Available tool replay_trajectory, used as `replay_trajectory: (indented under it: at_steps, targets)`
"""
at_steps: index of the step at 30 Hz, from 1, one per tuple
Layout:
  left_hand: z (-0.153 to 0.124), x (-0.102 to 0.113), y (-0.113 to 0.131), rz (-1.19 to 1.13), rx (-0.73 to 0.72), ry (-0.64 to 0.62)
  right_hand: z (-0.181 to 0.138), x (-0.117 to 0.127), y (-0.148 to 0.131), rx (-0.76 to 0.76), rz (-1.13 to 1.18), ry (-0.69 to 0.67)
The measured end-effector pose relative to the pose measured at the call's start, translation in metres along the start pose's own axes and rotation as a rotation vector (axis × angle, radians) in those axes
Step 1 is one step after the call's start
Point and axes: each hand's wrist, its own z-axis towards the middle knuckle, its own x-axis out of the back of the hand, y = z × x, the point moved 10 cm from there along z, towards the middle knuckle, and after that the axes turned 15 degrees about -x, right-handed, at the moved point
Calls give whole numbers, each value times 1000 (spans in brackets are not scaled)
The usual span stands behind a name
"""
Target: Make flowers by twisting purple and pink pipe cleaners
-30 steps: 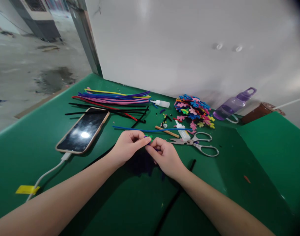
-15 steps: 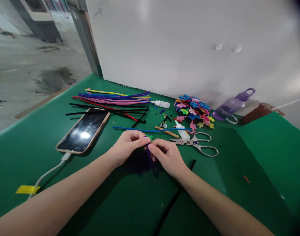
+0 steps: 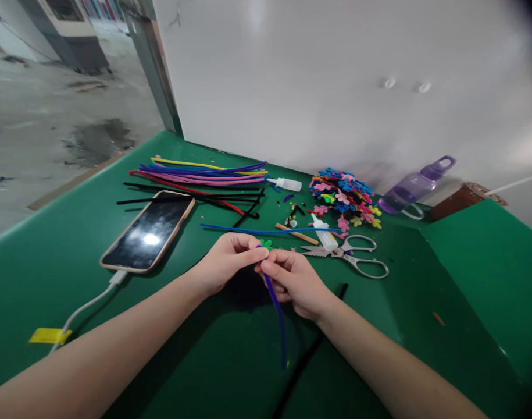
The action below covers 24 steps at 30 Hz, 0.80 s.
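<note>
Left side of frame: phone (image 3: 146,235) face up, white cable (image 3: 86,306) plugged into its near end, yellow tag (image 3: 47,336) on the cable; upper left of centre, a bundle of coloured pipe cleaners (image 3: 231,180) lies across the green table (image 3: 196,361); mid-frame, my left hand (image 3: 231,265) pinches a purple pipe cleaner (image 3: 278,308) between thumb and forefinger, next to a green petal-shaped piece (image 3: 266,244); the join is hidden by my fingers; my right hand (image 3: 296,282) pinches the same purple one just right of that, its tail hanging toward lower centre; right of centre, scissors (image 3: 348,254) lie open, a squeeze bottle (image 3: 324,235) touching them; behind, a heap of multicoloured flower shapes (image 3: 344,195); far right, purple water bottle (image 3: 411,186), then a brown drink cup (image 3: 455,201).
</note>
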Motion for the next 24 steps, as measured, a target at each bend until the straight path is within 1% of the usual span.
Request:
replay_trajectory:
  at_steps: [2,5,7,9,11,14,16,24]
  targets:
    - [0,3,2,86,-14,19,-3,4,-9,82,-108,90]
    - [0,10,5,246,-31,55,-12,8,-25,228,-383,276]
    - [0,12,7,351,-45,60,-17,9,-31,280,-529,377]
    - [1,11,8,411,-50,54,-19,12,-33,286,-570,425]
    - [1,12,9,401,-50,66,-18,17,-32,268,-514,415]
    - [3,15,12,328,-83,120,-12,22,-28,227,-361,346]
    - [3,17,12,290,-99,135,-10,24,-25,217,-297,314]
    - [2,12,13,246,-76,106,-12,28,-26,249,-305,348]
